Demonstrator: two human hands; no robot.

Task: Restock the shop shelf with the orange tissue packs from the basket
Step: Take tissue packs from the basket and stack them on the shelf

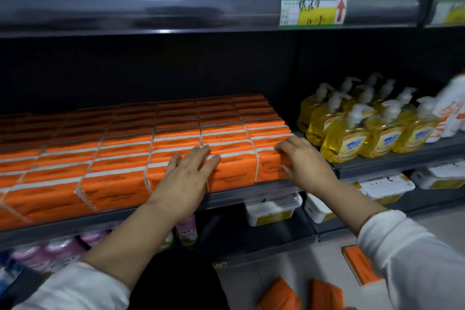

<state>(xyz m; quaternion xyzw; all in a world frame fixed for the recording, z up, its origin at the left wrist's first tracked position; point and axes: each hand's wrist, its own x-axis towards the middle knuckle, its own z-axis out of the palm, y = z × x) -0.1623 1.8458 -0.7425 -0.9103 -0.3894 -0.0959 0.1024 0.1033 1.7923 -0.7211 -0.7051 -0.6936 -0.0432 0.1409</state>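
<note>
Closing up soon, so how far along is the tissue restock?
Mostly done: the shelf is filled with rows of orange tissue packs. In hand: the left hand presses flat on the front ones while the right hand grips the front right pack. Left: three loose packs lie below.

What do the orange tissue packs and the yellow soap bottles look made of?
The tissue packs look wrapped in soft plastic film: slight sheen, creased edges. The soap bottles seem to be clear glossy plastic, since yellow liquid shows through.
</note>
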